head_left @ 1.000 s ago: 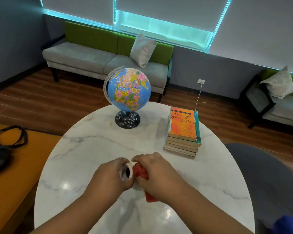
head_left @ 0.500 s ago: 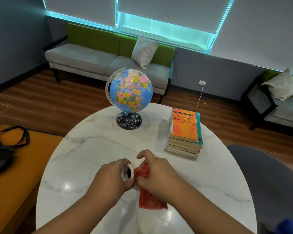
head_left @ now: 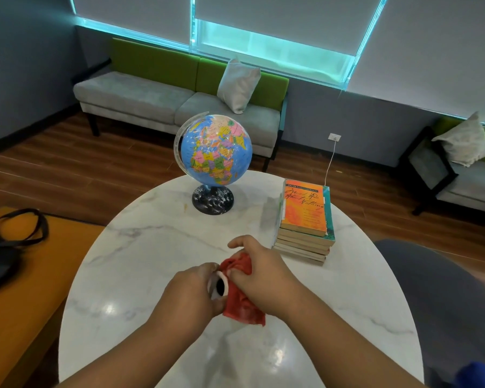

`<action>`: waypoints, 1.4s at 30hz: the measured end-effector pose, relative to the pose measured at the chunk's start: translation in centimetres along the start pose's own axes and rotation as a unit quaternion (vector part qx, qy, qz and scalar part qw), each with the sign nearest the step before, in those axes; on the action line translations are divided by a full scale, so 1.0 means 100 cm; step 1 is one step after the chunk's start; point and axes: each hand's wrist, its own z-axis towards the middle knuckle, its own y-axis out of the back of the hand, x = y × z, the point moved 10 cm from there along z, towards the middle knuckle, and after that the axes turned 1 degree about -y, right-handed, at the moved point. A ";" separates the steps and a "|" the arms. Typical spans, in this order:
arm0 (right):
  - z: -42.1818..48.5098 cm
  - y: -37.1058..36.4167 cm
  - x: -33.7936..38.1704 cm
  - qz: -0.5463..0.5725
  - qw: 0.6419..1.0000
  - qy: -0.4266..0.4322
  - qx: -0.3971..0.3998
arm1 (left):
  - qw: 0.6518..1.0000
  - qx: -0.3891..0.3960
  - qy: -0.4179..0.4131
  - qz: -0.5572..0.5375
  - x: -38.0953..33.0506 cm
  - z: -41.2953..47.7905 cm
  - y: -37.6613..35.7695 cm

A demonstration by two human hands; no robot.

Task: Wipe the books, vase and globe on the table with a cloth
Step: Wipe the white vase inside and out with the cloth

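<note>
Nearest to me, low over the front of the white marble counter (head_left: 140, 247), both hands meet. My left grip (head_left: 191, 292) is curled round the small vase (head_left: 221, 285); only its white rim and dark mouth show, turned toward the right hand. My right grip (head_left: 261, 275) pinches the bunched red cloth (head_left: 241, 303) and presses it against that rim, with the forefinger lifted a little. The loose end of the cloth hangs below the hands; I cannot tell whether it touches the counter.

Further out on the right side of the counter sits the stack of books (head_left: 305, 219), an orange cover on top. Toward the far edge, left of the books and well apart from them, the globe (head_left: 216, 149) stands upright on its dark round base.

To my left a black bag (head_left: 0, 256) lies on an orange bench (head_left: 17, 303). Beyond the counter a grey and green sofa (head_left: 140, 93) with a pale cushion (head_left: 238, 85) runs under the window.
</note>
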 end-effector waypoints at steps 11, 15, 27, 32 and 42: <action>-0.015 0.020 -0.039 -0.032 0.996 -0.031 -0.079 | 0.999 -0.002 0.029 -0.031 0.016 0.002 0.002; -0.013 0.032 -0.056 -0.045 0.990 -0.062 -0.114 | 0.999 -0.003 0.032 -0.025 0.018 0.001 0.002; -0.006 0.029 -0.050 -0.034 0.992 -0.041 -0.112 | 0.997 0.009 0.063 -0.051 0.028 -0.004 0.000; -0.017 -0.002 -0.008 -0.057 0.996 0.049 -0.049 | 0.997 0.012 0.060 -0.047 0.026 -0.004 -0.001; -0.012 0.019 -0.061 0.004 0.990 -0.064 -0.122 | 0.992 0.014 0.091 -0.084 0.045 -0.011 -0.005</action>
